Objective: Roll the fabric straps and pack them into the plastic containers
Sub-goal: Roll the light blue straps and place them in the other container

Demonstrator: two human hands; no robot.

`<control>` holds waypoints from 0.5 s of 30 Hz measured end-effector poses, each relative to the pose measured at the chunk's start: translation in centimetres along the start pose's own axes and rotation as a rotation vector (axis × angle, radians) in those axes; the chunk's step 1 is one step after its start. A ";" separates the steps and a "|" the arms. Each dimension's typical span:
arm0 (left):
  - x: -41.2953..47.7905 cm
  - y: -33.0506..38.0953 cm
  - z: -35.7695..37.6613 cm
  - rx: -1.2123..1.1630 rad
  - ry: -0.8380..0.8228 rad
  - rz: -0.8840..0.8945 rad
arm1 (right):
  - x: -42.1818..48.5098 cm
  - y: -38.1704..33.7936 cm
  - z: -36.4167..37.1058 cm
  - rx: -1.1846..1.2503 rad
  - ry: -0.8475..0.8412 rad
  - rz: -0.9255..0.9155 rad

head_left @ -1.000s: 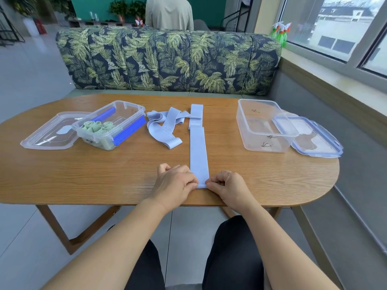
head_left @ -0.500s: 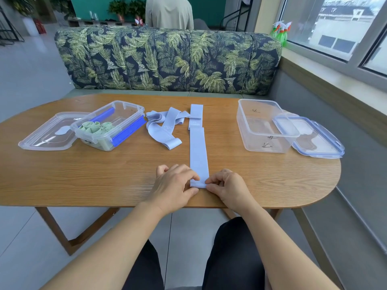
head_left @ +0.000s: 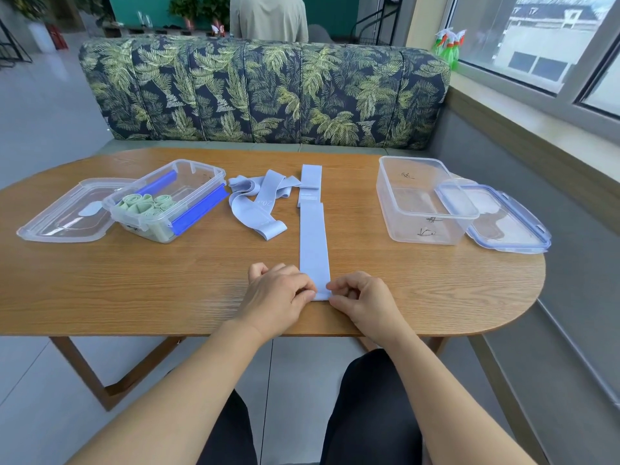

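Note:
A long pale blue fabric strap (head_left: 313, 243) lies flat down the middle of the wooden table (head_left: 134, 283). My left hand (head_left: 280, 295) and my right hand (head_left: 360, 297) pinch its near end from either side, fingers curled. More blue straps (head_left: 258, 203) lie tangled behind it. On the left a clear plastic container (head_left: 167, 199) holds several rolled green straps (head_left: 146, 204). On the right stands an empty clear container (head_left: 421, 203).
A clear lid (head_left: 63, 218) lies left of the left container, and a blue-rimmed lid (head_left: 506, 223) leans against the right one. A leaf-print sofa (head_left: 265, 92) backs the table. A person stands behind it. Spray bottles (head_left: 448, 48) sit on the window sill.
The strap's near end has moved slightly away from the table edge, and both hands have shifted forward with it, fingers working at the end.

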State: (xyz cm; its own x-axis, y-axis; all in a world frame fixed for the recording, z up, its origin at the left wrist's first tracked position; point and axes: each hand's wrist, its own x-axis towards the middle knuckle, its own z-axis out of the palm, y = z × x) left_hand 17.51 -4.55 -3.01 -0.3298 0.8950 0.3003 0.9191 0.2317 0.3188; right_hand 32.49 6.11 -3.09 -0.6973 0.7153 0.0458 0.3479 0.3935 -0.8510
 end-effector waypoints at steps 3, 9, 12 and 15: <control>-0.1 -0.1 0.4 0.010 0.050 -0.004 | 0.4 0.0 0.0 -0.113 -0.008 -0.003; -0.3 -0.1 0.3 -0.008 0.079 0.034 | 1.0 -0.1 -0.3 -0.209 -0.024 0.012; -0.3 -0.1 0.1 -0.028 0.039 0.020 | 1.1 -0.4 -0.4 -0.232 -0.031 0.033; 0.0 -0.2 0.1 -0.064 0.019 -0.024 | 1.2 -0.2 -0.2 -0.241 -0.030 0.043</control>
State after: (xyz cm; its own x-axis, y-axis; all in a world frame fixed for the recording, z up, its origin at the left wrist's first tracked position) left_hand 17.38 -4.56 -3.15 -0.3565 0.8819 0.3086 0.8953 0.2281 0.3826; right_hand 31.72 7.02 -2.70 -0.6960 0.7180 -0.0064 0.5143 0.4924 -0.7021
